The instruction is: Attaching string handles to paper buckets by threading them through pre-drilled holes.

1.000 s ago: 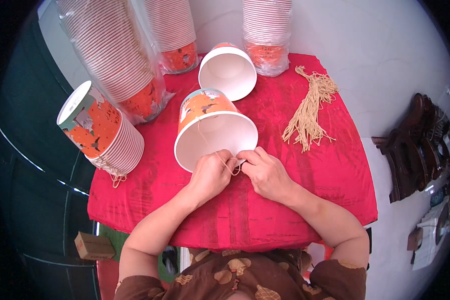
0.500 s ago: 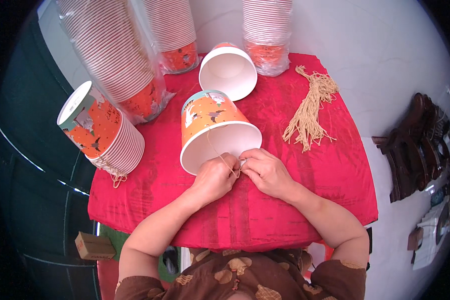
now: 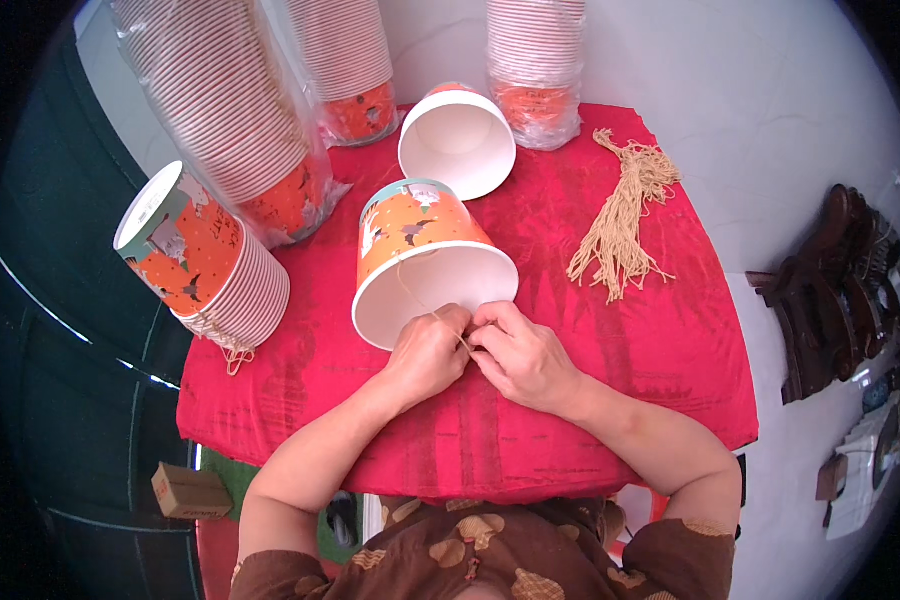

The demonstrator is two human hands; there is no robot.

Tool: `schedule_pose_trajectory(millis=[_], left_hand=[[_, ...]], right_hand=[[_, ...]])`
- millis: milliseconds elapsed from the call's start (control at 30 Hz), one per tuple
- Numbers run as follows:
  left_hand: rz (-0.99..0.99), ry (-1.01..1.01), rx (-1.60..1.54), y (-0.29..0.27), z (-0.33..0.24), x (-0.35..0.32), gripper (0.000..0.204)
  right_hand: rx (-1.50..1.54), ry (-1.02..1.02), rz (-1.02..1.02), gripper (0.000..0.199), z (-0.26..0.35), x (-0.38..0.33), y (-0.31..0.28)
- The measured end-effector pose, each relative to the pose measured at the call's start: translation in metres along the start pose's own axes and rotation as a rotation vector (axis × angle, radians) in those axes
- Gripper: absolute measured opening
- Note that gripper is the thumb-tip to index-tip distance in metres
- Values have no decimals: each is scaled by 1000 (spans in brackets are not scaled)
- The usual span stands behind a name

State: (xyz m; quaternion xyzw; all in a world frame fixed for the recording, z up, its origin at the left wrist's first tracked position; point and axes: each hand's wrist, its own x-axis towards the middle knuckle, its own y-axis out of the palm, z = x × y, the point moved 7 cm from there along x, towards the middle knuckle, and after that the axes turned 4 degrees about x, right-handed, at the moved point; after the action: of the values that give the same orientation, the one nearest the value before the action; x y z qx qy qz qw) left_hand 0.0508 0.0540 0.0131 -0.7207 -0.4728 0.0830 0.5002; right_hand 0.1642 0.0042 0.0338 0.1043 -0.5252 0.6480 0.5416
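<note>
An orange paper bucket (image 3: 430, 232) with a green band and white inside lies on its side, its mouth toward me. Thin tan string (image 3: 417, 301) runs from its upper rim across the opening to my hands. My left hand (image 3: 430, 352) is closed on the string at the lower rim. Touching it, my right hand (image 3: 526, 356) pinches the string with thumb and fingers. Their fingertips meet, hiding the string's end. Behind lies a second bucket (image 3: 457, 146), its white mouth facing me. At the right rests a bundle of tan strings (image 3: 625, 215).
A red cloth (image 3: 590, 420) covers the table. On the left leans a stack of nested buckets (image 3: 205, 262) with string hanging from its rims. Tall plastic-wrapped bucket stacks (image 3: 220, 110) stand along the back. A cardboard box (image 3: 190, 491) sits low at the left.
The bucket under my hands has shifted slightly left. My right hand has moved a little left, and its fingers have changed position around the string.
</note>
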Motion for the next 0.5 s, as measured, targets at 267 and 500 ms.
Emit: schedule_pose_trajectory(millis=[267, 500], left_hand=[[129, -127, -231, 2, 11, 1, 9], [103, -285, -437, 2, 31, -1, 9]], right_hand=[[351, 173, 27, 14, -18, -7, -2], [262, 182, 113, 10, -17, -8, -1]])
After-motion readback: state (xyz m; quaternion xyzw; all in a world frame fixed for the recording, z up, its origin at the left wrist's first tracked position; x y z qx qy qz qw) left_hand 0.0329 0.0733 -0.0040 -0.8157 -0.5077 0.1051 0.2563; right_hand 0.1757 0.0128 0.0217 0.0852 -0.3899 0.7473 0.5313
